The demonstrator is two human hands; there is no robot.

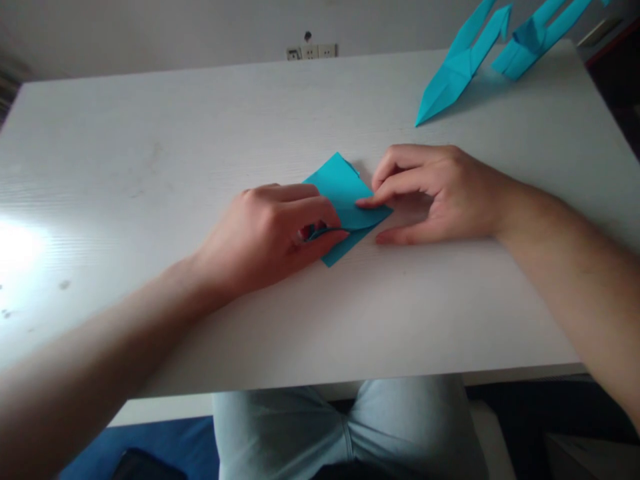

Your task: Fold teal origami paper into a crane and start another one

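A folded sheet of turquoise origami paper (pixel 341 187) lies on the white table, one corner toward the back and one toward me. A flap across its middle stands slightly raised. My left hand (pixel 277 223) pinches that flap between thumb and fingers, covering the paper's left part. At the right corner, the index fingertip of my right hand (pixel 435 190) rests on the paper. Its thumb is apart from the index, just off the paper's edge near the tabletop, with a gap between them.
Two folded turquoise paper figures, a nearer one (pixel 453 77) and a farther one (pixel 530 40), stand at the table's back right. The white table (pixel 150 133) reaches to a wall with power sockets (pixel 311 52). My legs (pixel 350 427) are below its front edge.
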